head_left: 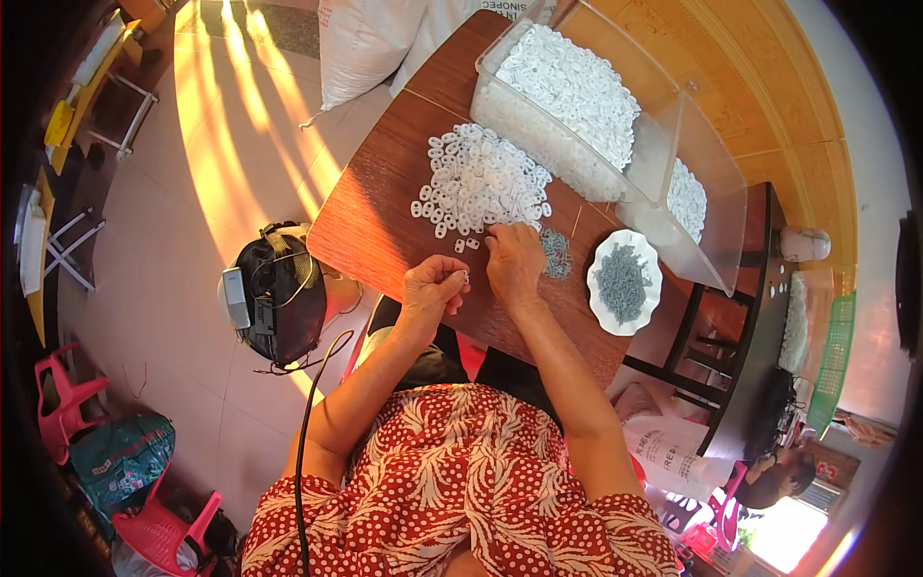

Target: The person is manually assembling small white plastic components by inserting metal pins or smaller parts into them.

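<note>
At the near table edge, my left hand (431, 292) is closed in a pinch, with a small white plastic piece (466, 277) at its fingertips. To its right my right hand (516, 262) rests low over the tabletop, fingers curled together at the near edge of a pile of white two-holed oval pieces (486, 178). What those fingers hold, if anything, is hidden. Two loose white pieces (466, 245) lie just left of them. A small heap of thin grey-blue pieces (555, 254) sits right of my right hand. More grey-blue pieces fill a white scalloped dish (653, 300).
A clear plastic bin (663, 178) of white pieces stands at the table's (370, 207) far right. White sacks (370, 48) lean beyond the far edge. A black bag (284, 298) is left of the table, and a black cable (303, 452) crosses my left arm. Pink chairs (159, 529) stand lower left.
</note>
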The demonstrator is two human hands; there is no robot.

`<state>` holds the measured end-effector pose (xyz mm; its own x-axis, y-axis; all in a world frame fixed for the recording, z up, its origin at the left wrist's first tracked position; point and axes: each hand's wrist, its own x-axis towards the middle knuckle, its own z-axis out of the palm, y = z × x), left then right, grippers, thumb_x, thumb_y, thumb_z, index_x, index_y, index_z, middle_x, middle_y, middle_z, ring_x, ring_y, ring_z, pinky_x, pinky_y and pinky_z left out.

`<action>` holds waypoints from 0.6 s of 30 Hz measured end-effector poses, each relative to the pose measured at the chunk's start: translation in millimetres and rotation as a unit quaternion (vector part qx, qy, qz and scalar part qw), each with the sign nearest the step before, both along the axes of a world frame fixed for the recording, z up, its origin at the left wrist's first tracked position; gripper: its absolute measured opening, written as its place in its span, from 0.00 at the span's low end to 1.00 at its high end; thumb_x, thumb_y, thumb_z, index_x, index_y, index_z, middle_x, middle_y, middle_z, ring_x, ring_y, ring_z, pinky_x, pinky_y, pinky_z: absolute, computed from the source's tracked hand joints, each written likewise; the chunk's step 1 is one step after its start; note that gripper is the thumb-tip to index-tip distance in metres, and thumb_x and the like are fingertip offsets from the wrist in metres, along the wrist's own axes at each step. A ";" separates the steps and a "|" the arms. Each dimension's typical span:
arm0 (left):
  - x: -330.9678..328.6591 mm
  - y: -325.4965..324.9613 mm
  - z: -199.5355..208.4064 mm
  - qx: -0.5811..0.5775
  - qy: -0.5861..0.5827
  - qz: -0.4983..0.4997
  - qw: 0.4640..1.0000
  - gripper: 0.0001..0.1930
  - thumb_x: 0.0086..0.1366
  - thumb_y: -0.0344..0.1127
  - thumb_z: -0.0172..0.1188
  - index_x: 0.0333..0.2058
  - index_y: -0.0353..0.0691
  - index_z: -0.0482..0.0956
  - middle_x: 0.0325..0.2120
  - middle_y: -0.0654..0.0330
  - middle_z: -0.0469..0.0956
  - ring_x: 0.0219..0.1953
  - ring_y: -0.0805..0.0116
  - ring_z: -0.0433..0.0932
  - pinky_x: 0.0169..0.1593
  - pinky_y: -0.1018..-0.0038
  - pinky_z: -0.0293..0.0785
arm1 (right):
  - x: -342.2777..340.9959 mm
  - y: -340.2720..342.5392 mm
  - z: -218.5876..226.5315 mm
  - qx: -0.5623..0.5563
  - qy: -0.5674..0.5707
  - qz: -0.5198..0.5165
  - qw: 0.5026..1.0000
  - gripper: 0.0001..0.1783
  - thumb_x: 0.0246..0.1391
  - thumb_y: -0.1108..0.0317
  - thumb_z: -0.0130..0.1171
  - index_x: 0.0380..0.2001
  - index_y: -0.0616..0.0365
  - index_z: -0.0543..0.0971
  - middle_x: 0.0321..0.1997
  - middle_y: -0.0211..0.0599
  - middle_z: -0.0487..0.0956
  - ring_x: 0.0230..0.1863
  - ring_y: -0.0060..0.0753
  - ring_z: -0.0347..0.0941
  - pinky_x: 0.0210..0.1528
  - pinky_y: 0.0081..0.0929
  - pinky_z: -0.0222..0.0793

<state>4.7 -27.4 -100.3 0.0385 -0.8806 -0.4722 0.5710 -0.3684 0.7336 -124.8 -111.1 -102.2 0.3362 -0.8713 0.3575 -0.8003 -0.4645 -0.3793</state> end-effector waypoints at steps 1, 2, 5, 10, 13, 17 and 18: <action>-0.3 0.6 -0.3 -0.001 0.001 -0.003 1.000 0.06 0.60 0.31 0.57 0.33 0.36 0.74 0.21 0.64 0.74 0.18 0.80 0.69 0.21 0.85 0.66 | -0.1 -0.2 -1.4 -0.001 -0.001 0.001 1.000 0.06 0.38 0.74 0.59 0.23 0.55 0.72 0.26 0.38 0.69 0.33 0.44 0.66 0.33 0.37 0.65; -0.4 1.0 -0.7 -0.001 0.003 -0.006 1.000 0.06 0.60 0.31 0.57 0.34 0.35 0.74 0.21 0.63 0.74 0.18 0.80 0.69 0.21 0.85 0.66 | -0.1 -0.6 -3.7 -0.003 0.014 -0.003 1.000 0.06 0.39 0.74 0.59 0.24 0.55 0.73 0.27 0.38 0.69 0.33 0.44 0.67 0.33 0.37 0.64; -0.5 2.6 -1.7 -0.009 0.008 -0.001 1.000 0.06 0.60 0.30 0.57 0.34 0.35 0.74 0.22 0.63 0.75 0.18 0.80 0.69 0.21 0.85 0.67 | 0.6 -3.1 -5.9 -0.016 0.042 0.012 0.999 0.06 0.40 0.75 0.59 0.25 0.56 0.73 0.27 0.38 0.70 0.33 0.44 0.67 0.33 0.37 0.64; -2.3 1.4 2.2 -0.007 0.009 0.010 1.000 0.06 0.60 0.30 0.56 0.34 0.34 0.74 0.22 0.62 0.75 0.18 0.79 0.70 0.21 0.84 0.67 | 1.5 -8.4 -5.6 -0.025 0.064 0.039 0.997 0.06 0.39 0.75 0.57 0.24 0.57 0.73 0.26 0.38 0.70 0.33 0.44 0.67 0.31 0.37 0.65; -1.6 1.3 10.2 0.004 0.020 0.017 1.000 0.06 0.60 0.30 0.56 0.34 0.34 0.74 0.22 0.62 0.74 0.19 0.79 0.70 0.22 0.83 0.68 | -2.3 -3.3 2.5 -0.035 0.040 0.044 0.998 0.04 0.41 0.75 0.56 0.24 0.58 0.72 0.25 0.40 0.71 0.31 0.46 0.68 0.30 0.36 0.66; 1.2 5.3 24.9 0.012 0.058 -0.016 0.998 0.06 0.61 0.30 0.56 0.35 0.34 0.74 0.22 0.62 0.74 0.19 0.78 0.71 0.23 0.82 0.69 | -17.9 25.4 49.6 0.202 -0.133 -0.012 0.970 0.04 0.46 0.74 0.58 0.26 0.60 0.74 0.25 0.31 0.74 0.26 0.26 0.70 0.29 0.22 0.65; 0.8 6.9 28.7 0.014 0.059 -0.017 0.998 0.06 0.61 0.30 0.56 0.35 0.34 0.74 0.22 0.62 0.74 0.19 0.78 0.71 0.23 0.82 0.69 | -20.5 32.7 61.1 0.346 -0.210 -0.055 0.913 0.04 0.47 0.74 0.58 0.27 0.61 0.74 0.26 0.28 0.75 0.26 0.19 0.69 0.29 0.17 0.64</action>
